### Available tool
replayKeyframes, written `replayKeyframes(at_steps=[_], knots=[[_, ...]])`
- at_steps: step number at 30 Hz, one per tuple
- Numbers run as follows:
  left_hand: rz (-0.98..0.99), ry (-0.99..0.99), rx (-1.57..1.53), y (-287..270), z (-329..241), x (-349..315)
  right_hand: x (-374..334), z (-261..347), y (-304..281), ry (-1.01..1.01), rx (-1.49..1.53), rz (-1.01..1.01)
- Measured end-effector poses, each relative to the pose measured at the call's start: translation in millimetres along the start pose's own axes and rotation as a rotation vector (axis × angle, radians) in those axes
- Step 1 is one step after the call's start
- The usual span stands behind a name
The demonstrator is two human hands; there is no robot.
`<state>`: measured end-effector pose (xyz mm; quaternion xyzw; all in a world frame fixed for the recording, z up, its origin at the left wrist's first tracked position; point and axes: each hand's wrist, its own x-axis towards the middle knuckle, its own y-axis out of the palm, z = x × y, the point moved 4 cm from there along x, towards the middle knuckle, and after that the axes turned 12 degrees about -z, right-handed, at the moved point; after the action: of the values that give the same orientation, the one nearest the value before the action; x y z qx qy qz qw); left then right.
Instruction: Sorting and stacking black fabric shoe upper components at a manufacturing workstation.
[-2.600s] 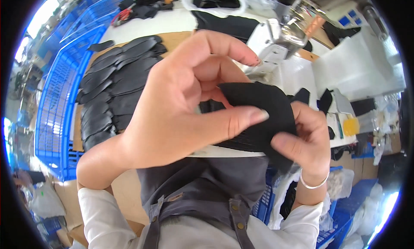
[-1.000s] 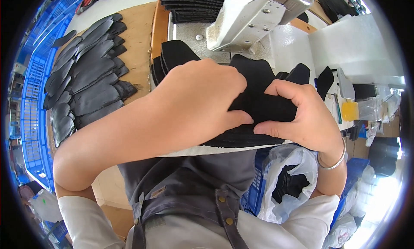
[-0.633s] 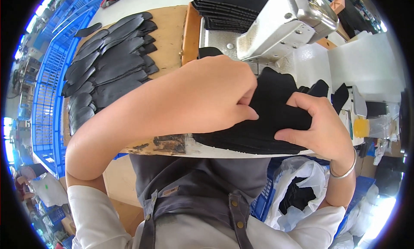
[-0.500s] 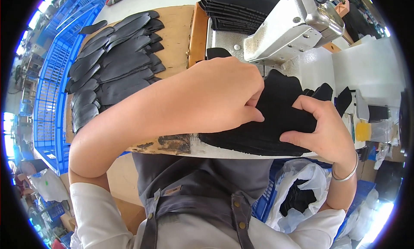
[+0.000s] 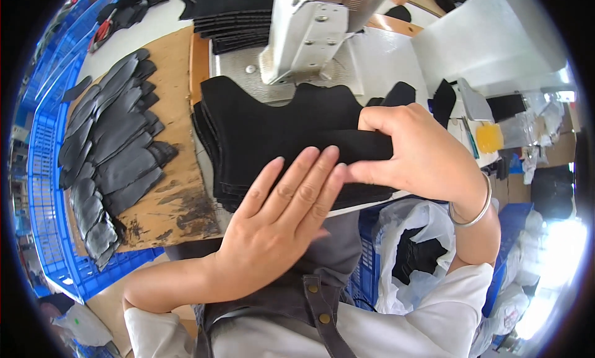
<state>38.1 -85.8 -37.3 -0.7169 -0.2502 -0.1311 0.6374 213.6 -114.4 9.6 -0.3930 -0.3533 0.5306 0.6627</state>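
Observation:
A stack of black cut fabric pieces (image 5: 266, 128) with wavy far edges lies in front of the sewing machine (image 5: 310, 39). My left hand (image 5: 282, 200) rests flat on the near part of the top piece, its fingers stretched out and slightly apart. My right hand (image 5: 421, 147) pinches the right side of the top fabric, thumb below and fingers above, where a folded strip (image 5: 353, 145) shows. The right thumb comes close to the left fingertips. How many layers the right hand holds is hidden.
Left of the stack, grey-black curved pieces (image 5: 121, 141) overlap on a worn wooden board (image 5: 180, 66) beside a blue crate (image 5: 52, 203). Another black stack (image 5: 232, 17) stands behind. A yellow object (image 5: 489, 137) lies at right; a bag-lined crate (image 5: 365, 252) is below.
My left hand has drawn back from across the fabric and now lies flat on its near side. The right hand keeps its hold on the right side. The view has shifted rightward.

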Motion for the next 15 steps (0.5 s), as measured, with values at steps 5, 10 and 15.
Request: replayKeyframes(at_steps=[5, 10, 15], knots=[[-0.082, 0.046, 0.14, 13, 3, -6, -16, -30, -12, 0.337, 0.286, 0.144], [-0.069, 0.068, 0.157, 11, 2, -5, -18, -35, -13, 0.266, 0.322, 0.136], [-0.065, 0.07, 0.17, 13, 1, -4, -20, -36, -11, 0.272, 0.327, 0.118]])
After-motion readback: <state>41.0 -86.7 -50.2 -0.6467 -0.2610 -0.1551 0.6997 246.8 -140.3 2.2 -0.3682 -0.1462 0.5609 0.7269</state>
